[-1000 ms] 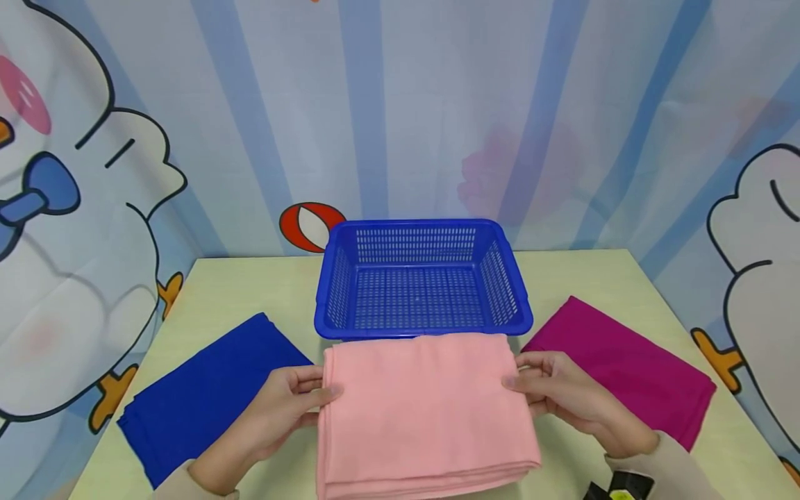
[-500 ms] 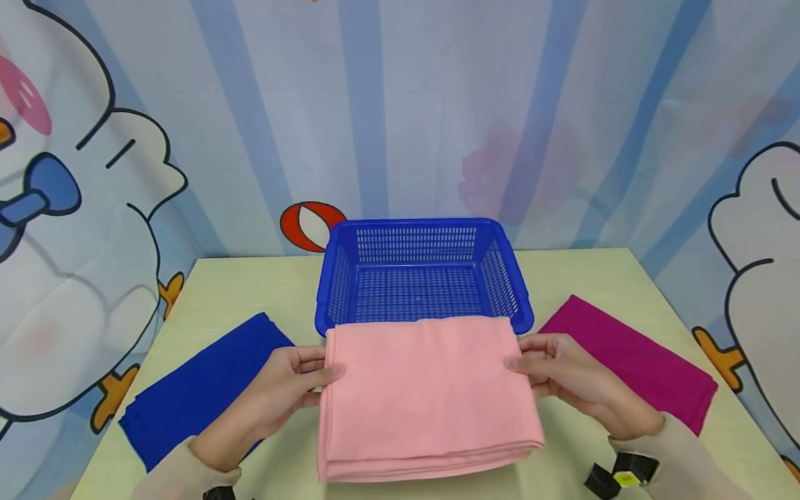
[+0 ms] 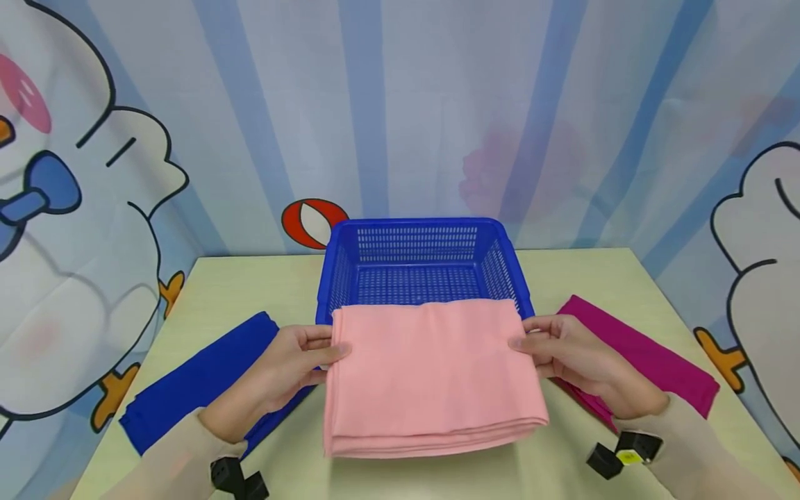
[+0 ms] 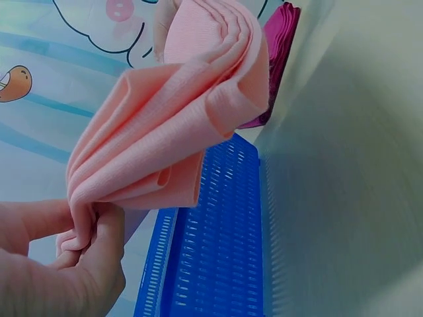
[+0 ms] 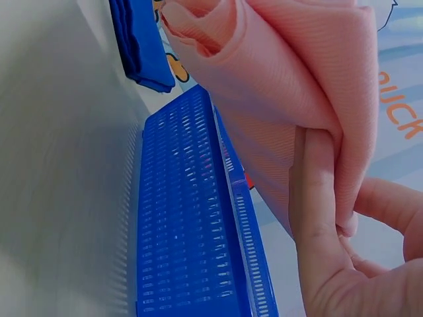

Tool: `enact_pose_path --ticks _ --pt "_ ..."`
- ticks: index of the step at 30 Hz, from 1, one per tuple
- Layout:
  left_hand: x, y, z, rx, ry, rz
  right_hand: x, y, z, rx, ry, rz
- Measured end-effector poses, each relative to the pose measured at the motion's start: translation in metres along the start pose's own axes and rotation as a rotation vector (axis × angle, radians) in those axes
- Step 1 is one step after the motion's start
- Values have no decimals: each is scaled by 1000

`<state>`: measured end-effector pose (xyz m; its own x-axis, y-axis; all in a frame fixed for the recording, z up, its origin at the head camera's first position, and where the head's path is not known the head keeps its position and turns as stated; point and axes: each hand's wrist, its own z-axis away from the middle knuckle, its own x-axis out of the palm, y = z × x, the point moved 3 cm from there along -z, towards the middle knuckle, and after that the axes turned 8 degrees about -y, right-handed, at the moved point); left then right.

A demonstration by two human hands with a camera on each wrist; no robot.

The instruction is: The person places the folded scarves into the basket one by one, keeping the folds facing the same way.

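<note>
A folded pink cloth is held up between both hands over the table, its far edge overlapping the front of the blue basket in the head view. My left hand pinches its left side, thumb on top and fingers beneath. On the opposite side my right hand pinches it the same way. Several stacked layers of the pink cloth show in the left wrist view, sagging between the hands. The right wrist view has the thumb and fingers gripping the cloth's edge, with the basket's slotted wall beyond.
A folded blue cloth lies at the left, partly under the left forearm in the head view. On the right lies a folded magenta cloth. The pale table ends at a cartoon-printed curtain behind the basket.
Both hands have carried the pink cloth forward and up, toward the basket, and it now covers the basket's front rim. The basket and the other two cloths have stayed put.
</note>
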<state>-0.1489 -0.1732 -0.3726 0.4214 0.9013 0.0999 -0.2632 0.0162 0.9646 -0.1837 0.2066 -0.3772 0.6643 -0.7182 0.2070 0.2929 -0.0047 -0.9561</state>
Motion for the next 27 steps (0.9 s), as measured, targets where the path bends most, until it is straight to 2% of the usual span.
enact_pose_path --ticks 8,15,27 --pt "-1 7 -11 16 -7 -44 -5 -8 -3 -6 19 -20" --pt "-7 9 -15 21 -30 -30 -8 -14 -7 4 38 29" --pt "-16 20 -25 29 -41 -27 -15 -30 -18 2 42 56"
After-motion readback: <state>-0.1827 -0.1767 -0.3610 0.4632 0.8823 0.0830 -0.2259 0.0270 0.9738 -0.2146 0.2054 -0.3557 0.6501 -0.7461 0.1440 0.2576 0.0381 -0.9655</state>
